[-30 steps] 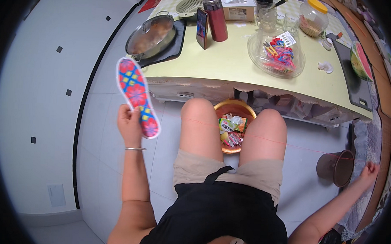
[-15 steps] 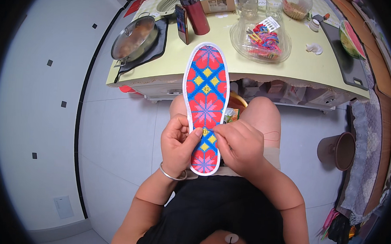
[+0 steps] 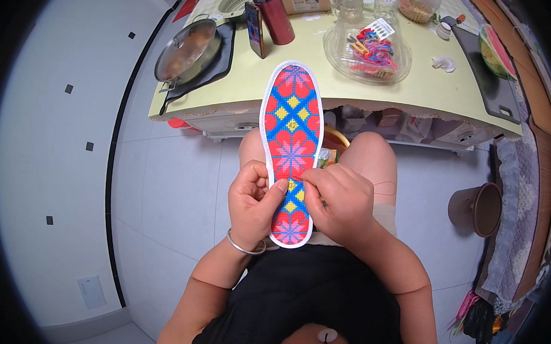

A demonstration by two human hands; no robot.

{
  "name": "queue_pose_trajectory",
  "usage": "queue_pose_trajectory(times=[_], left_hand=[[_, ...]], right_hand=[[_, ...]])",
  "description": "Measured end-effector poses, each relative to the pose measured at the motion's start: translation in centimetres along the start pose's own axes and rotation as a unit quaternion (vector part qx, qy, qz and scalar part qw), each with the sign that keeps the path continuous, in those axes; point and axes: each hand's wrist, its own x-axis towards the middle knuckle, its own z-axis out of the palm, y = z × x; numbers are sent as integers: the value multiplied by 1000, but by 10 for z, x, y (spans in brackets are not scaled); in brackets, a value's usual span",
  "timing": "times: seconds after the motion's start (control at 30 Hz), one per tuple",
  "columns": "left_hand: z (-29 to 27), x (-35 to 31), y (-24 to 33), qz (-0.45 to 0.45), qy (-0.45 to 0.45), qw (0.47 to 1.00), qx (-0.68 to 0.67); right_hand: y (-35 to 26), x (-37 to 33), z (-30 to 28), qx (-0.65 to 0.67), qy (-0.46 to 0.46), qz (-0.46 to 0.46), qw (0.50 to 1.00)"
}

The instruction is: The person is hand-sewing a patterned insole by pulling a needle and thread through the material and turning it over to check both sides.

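above pale floor tiles, before a yellow table, both hands grip an embroidered insole.

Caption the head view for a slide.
Both hands, left hand and right hand, hold an embroidered insole upright over the lap, before a yellow table.

Both forearms rise from the lower edge and meet over the lap, where the left hand, bangle at its wrist, curls with its thumb pressed forward, and the right hand sits just beside it, fingers bent and fingertips pinched together toward the left thumb.
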Motion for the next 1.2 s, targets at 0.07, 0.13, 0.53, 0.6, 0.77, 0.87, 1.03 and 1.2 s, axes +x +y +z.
queue_pose_trajectory(times=[0.07, 0.13, 0.53, 0.6, 0.77, 0.87, 1.03, 1.2], left_hand=[[1, 0, 1, 2, 0, 1000, -3], [1, 0, 0, 3, 3, 1000, 0], [7, -1, -3, 9, 22, 1000, 18], [7, -2, -5, 34, 34, 995, 82], [5, -7, -16, 153, 35, 946, 284], [1, -6, -21, 158, 42, 950, 266], [0, -6, -21, 134, 20, 969, 207], [-4, 0, -11, 67, 27, 996, 50]], right_hand=[[0, -1, 0, 1, 1, 0, 1000], [0, -1, 0, 4, 4, 0, 1000], [2, -4, 0, -15, -12, -5, 1000], [1, -4, 0, -22, -23, -4, 999], [-5, -4, 1, -49, -67, -4, 997], [-5, -6, 5, -36, -20, 31, 999], [-1, -11, 3, -40, -42, 29, 998], [7, -6, -6, 106, 49, 125, 985]])
